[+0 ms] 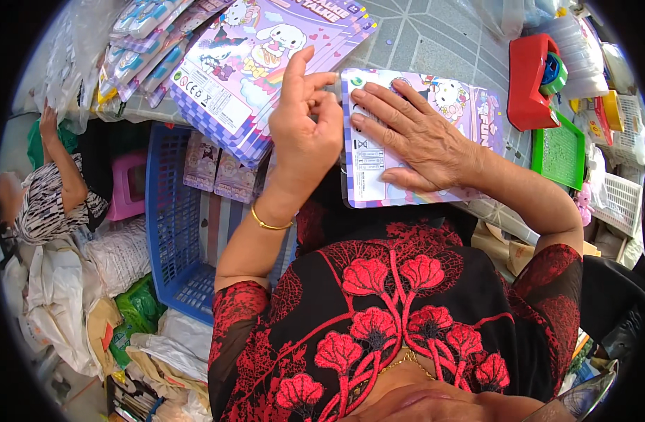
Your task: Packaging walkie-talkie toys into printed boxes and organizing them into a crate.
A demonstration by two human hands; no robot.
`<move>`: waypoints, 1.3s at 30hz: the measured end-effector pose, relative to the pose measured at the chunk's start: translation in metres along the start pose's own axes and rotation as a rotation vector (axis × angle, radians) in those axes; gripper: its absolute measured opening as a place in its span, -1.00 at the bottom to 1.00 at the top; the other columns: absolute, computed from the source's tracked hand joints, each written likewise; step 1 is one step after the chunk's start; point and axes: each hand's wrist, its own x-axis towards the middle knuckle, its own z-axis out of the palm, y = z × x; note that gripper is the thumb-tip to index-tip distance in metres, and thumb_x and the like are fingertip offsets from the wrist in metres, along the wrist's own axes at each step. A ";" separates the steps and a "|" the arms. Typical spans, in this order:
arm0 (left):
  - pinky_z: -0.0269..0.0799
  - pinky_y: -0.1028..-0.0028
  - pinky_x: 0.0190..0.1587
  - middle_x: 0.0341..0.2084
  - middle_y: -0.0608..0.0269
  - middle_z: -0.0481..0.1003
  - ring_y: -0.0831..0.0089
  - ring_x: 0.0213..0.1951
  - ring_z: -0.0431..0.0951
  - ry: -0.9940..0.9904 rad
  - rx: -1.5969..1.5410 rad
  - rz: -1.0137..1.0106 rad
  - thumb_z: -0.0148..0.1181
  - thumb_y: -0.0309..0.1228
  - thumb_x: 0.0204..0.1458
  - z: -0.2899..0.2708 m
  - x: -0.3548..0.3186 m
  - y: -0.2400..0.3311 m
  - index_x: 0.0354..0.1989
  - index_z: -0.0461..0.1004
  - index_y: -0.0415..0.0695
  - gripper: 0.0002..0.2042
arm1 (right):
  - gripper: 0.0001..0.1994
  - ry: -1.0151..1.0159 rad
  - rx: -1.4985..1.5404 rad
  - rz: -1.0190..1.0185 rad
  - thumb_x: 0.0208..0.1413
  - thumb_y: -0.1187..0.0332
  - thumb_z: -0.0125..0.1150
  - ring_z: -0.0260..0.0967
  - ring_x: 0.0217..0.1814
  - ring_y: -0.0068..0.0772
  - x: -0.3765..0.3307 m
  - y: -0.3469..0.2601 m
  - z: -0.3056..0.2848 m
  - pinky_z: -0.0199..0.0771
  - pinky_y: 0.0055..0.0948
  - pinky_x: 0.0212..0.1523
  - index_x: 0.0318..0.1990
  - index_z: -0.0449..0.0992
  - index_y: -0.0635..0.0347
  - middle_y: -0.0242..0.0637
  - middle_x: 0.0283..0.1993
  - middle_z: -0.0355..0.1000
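My right hand [414, 137] lies flat with its fingers spread on a purple printed backing card [368, 190]. The card has cartoon animals and a checkered border, and it lies crosswise near the table's front edge. Clear plastic shows along its left edge. Just left of it, my left hand [308, 119] is raised, index finger stretched out and the other fingers partly bent. Nothing shows between its fingers. Beyond that hand, a fanned stack of similar purple cards [220, 105] reaches over the table edge.
Blister packs [143, 60] are piled at the far left. A blue plastic basket [169, 232] below holds more packs. At right are a red tape dispenser [528, 84] and a green tray [560, 151]. Another person's arm [65, 151] shows at the left edge.
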 end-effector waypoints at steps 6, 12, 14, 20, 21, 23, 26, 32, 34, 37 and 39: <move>0.34 0.51 -0.07 -0.08 -0.02 0.38 0.44 -0.13 0.43 0.016 -0.231 -0.169 -0.02 -0.64 0.05 0.014 -0.020 0.003 0.24 -0.03 -0.25 -0.45 | -0.31 -0.020 -0.015 0.007 0.07 -0.03 -0.12 -0.25 0.45 -0.08 0.001 -0.002 -0.001 -0.36 -0.03 0.38 0.26 0.09 0.25 -0.02 0.39 -0.14; 0.08 0.42 0.19 0.10 0.03 0.25 0.40 0.10 0.25 0.049 -0.832 -0.351 -0.23 -0.39 0.25 0.023 -0.024 0.008 0.27 -0.12 -0.26 -0.54 | -0.32 -0.038 -0.027 0.008 0.09 -0.03 -0.14 -0.26 0.45 -0.04 0.001 -0.003 0.001 -0.37 -0.03 0.38 0.26 0.08 0.28 0.02 0.39 -0.15; 0.04 0.44 0.21 0.13 0.05 0.20 0.40 0.13 0.20 0.023 -0.792 -0.346 -0.27 -0.34 0.26 0.021 -0.024 -0.001 0.27 -0.11 -0.28 -0.54 | -0.32 -0.025 -0.032 0.004 0.11 -0.03 -0.16 -0.27 0.45 -0.04 0.002 -0.004 0.001 -0.37 -0.02 0.38 0.27 0.06 0.28 0.04 0.39 -0.16; 0.12 0.44 0.18 0.16 -0.01 0.21 0.37 0.13 0.23 0.004 -0.752 -0.345 -0.38 -0.20 0.28 0.026 -0.020 0.004 0.28 -0.08 -0.21 -0.52 | -0.33 -0.016 0.016 -0.031 0.07 0.06 -0.05 -0.28 0.45 -0.02 0.012 -0.004 0.001 -0.37 -0.02 0.38 0.29 0.03 0.21 0.03 0.39 -0.18; 0.08 0.44 0.20 0.19 0.00 0.17 0.36 0.16 0.20 -0.008 -0.654 -0.326 -0.38 -0.21 0.28 0.027 -0.018 0.010 0.27 -0.04 -0.23 -0.52 | -0.31 -0.013 0.032 -0.016 0.04 0.09 0.01 -0.28 0.45 -0.02 0.011 -0.005 -0.003 -0.37 -0.02 0.38 0.30 0.02 0.19 0.02 0.39 -0.18; -0.03 0.43 0.25 0.22 0.05 0.11 0.33 0.22 0.11 -0.005 -0.488 -0.256 -0.36 -0.23 0.27 0.032 -0.017 0.015 0.24 0.06 -0.31 -0.53 | -0.29 0.029 0.124 -0.019 -0.02 0.16 0.09 -0.21 0.42 0.08 0.005 -0.008 -0.003 -0.25 0.01 0.35 0.29 0.03 0.18 0.06 0.37 -0.14; 0.02 0.44 0.21 0.20 0.14 0.10 0.41 0.18 0.12 0.002 -0.602 -0.362 -0.15 -0.30 0.21 0.025 -0.025 -0.001 0.28 -0.03 -0.28 -0.48 | -0.38 0.272 0.407 -0.157 0.01 0.30 0.11 -0.04 0.32 0.18 0.004 0.008 0.016 -0.04 0.03 0.28 0.25 0.11 0.21 0.11 0.32 -0.06; 0.22 0.44 0.11 0.08 0.03 0.24 0.35 0.08 0.28 -0.034 -0.583 -0.272 -0.09 -0.68 0.04 0.030 -0.028 0.004 0.25 -0.06 -0.29 -0.45 | -0.40 0.291 0.154 -0.080 0.01 0.28 0.08 0.01 0.31 0.09 -0.030 -0.006 -0.006 -0.02 0.04 0.25 0.23 0.10 0.22 0.06 0.31 0.01; 0.24 0.42 0.09 0.07 0.02 0.25 0.35 0.05 0.31 0.000 -0.659 -0.305 -0.13 -0.71 0.05 0.033 -0.031 0.010 0.22 -0.01 -0.28 -0.49 | -0.40 0.174 0.032 0.003 0.06 0.19 0.01 -0.17 0.41 0.04 -0.044 -0.019 0.005 -0.21 0.07 0.31 0.24 0.08 0.25 0.07 0.34 -0.06; 0.27 0.42 0.08 0.04 0.03 0.27 0.35 0.03 0.34 0.021 -0.713 -0.323 -0.14 -0.72 0.04 0.034 -0.031 0.009 0.20 0.02 -0.28 -0.51 | -0.41 0.216 0.044 0.002 0.07 0.16 -0.03 -0.26 0.44 -0.01 -0.042 -0.016 0.010 -0.35 0.03 0.35 0.22 0.11 0.27 0.06 0.35 -0.08; 0.28 0.42 0.08 0.02 0.05 0.28 0.35 0.01 0.35 0.014 -0.703 -0.317 -0.13 -0.73 0.02 0.030 -0.033 0.017 0.19 0.03 -0.28 -0.50 | -0.44 0.379 0.003 -0.063 0.00 0.20 0.06 0.06 0.29 0.01 -0.039 -0.018 0.009 -0.01 -0.01 0.24 0.14 0.18 0.32 0.07 0.22 0.11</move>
